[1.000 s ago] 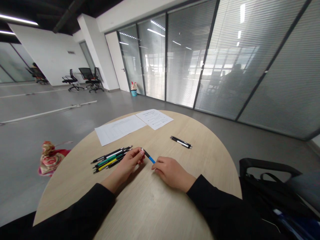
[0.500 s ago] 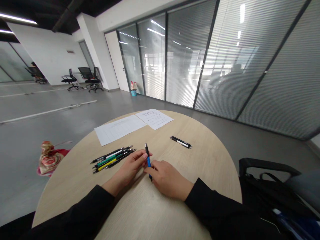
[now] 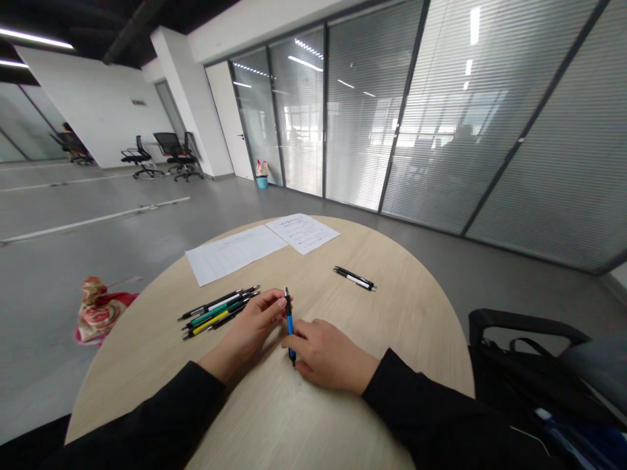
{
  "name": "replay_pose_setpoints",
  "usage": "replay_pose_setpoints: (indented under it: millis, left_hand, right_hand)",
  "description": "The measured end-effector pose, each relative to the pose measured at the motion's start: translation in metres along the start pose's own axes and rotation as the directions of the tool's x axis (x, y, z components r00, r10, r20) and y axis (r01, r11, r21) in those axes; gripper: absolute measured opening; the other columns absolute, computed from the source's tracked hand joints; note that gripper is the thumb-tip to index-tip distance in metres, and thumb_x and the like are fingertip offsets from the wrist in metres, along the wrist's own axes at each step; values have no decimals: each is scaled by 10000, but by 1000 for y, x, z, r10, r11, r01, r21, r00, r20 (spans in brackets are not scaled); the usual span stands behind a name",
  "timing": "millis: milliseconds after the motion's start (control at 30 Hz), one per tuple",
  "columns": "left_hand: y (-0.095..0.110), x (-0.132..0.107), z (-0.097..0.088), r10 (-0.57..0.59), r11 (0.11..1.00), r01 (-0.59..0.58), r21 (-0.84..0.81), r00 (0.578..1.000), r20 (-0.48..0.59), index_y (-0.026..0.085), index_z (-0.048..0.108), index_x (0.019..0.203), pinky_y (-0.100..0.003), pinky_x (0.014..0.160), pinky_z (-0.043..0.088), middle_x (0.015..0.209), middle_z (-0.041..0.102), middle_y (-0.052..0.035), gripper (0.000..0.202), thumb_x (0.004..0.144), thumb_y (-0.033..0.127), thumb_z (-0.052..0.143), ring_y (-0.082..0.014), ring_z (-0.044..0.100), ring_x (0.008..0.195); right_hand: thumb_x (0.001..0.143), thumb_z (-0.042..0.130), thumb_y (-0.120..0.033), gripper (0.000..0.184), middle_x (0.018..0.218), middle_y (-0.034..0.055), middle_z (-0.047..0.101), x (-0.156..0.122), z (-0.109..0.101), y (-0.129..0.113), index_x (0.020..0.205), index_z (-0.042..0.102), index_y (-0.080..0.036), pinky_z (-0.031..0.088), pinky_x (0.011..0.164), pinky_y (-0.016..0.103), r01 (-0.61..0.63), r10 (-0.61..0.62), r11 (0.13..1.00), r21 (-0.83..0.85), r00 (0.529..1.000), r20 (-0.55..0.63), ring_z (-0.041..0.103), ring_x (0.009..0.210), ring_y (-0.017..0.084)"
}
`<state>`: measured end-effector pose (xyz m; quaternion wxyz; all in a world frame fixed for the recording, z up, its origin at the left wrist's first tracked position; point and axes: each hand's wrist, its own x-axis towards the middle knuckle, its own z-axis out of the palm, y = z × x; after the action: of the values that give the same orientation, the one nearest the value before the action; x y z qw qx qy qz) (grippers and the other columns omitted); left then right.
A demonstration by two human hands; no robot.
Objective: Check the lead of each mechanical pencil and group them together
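Left hand (image 3: 255, 321) pinches blue pen (image 3: 290, 325) near its twelve-o'clock end; right hand (image 3: 329, 352) grips towards six, likely steadying it.

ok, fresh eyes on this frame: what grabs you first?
Probably the blue pen, bright against the pale table, between the left hand at its upper end and the right hand lower down. Next, the green pen and yellow pen in the pile left of the hands. Then the red patterned bundle on the floor, left of the table.
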<state>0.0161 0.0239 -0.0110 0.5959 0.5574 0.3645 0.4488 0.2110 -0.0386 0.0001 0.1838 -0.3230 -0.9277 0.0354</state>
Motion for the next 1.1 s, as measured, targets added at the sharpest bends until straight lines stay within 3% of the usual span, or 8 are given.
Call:
replay_pose_setpoints:
  millis: [267,533,1100]
  left_hand:
    - [2,1,0,18,1000,-18,24,1000,-18,162,666,826,-233,619,410,745,560,-6,233,838,375,759,-120,490,666]
    - [2,2,-1,37,998,-35,44,998,-43,176,653,806,-236,601,387,700,555,8,244,832,399,749,-122,479,635]
    - [10,1,1,60,988,-52,143,997,-52,186,636,770,-253,600,384,679,553,5,262,819,420,742,-141,494,635]
  right_hand:
    - [914,592,-214,253,1052,82,625,-1,3,3,1164,597,-181,422,732,316,-9,9,1000,3,1000,17,583,863,200]
    - [966,574,-231,152,1027,69,649,-2,4,3,1108,597,-183,424,769,320,20,-20,1000,21,1000,12,605,913,198]
    - [922,632,-224,187,1054,56,654,-4,5,9,1106,612,-201,416,781,315,-15,14,998,64,1000,22,613,921,197]
